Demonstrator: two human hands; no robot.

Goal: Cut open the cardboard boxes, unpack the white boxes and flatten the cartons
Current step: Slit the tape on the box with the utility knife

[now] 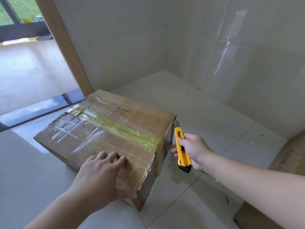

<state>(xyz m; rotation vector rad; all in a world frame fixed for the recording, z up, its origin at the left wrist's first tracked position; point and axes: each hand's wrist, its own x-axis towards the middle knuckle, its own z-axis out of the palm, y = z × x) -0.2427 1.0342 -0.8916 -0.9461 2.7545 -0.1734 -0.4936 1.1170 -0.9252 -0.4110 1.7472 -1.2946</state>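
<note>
Head view: left hand point(100, 176) presses flat on taped carton point(105, 133); right hand point(192, 150) grips yellow knife point(182, 150).

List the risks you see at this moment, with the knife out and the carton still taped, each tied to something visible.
1. The left hand lies flat on the cardboard box, close to the yellow tape seam; a slipping cut along the seam could reach its fingers.
2. The right hand holds the utility knife with its blade out at the box's top corner; a deep cut could damage whatever is packed inside.
3. The glossy tiled floor might let the box slide under pressure.
</note>
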